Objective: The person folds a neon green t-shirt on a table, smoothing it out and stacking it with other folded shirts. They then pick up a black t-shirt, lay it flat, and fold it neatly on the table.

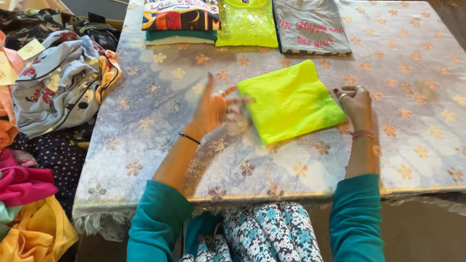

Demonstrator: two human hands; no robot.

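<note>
You are on the last tidying of a fold: the neon yellow garment lies as a flat folded square at the centre of the frame on the flowered table cover, so the next move probably calls for squaring its edges. Your left hand, blurred, stands open and empty with fingers spread at its left edge. Your right hand rests curled against its right edge, gripping nothing that I can see.
</note>
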